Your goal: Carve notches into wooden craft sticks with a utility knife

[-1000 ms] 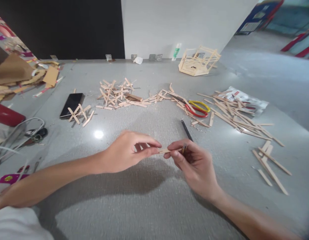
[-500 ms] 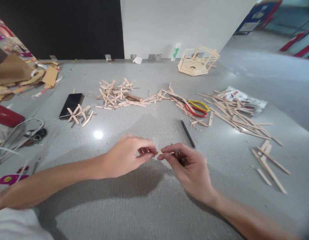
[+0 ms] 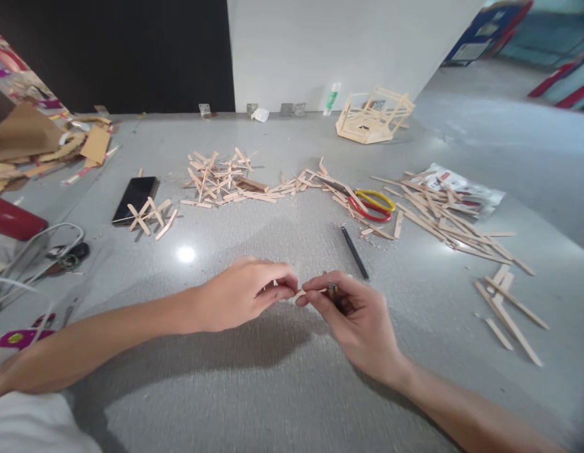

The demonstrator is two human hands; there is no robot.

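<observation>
My left hand (image 3: pixel 247 294) and my right hand (image 3: pixel 353 314) meet over the grey table (image 3: pixel 292 377), both pinching the same short wooden stick (image 3: pixel 301 293), of which only a sliver shows between the fingertips. My right hand also grips a small dark tool (image 3: pixel 333 292), mostly hidden by the fingers. A black pen (image 3: pixel 354 252) lies just beyond my right hand. Red and yellow scissors (image 3: pixel 373 205) rest among loose sticks further back.
Piles of wooden sticks lie at centre back (image 3: pixel 226 179) and at the right (image 3: pixel 452 223), with a few more (image 3: pixel 509 311) near the right edge. A stick-built frame (image 3: pixel 374 116), a glue tube (image 3: pixel 332 97), a black phone (image 3: pixel 136 198) and cardboard scraps (image 3: pixel 32 141) surround them.
Both hands have drawn closer together and slightly toward me, so less of the stick shows between them. The pen, earlier partly behind my right hand, now lies fully in view.
</observation>
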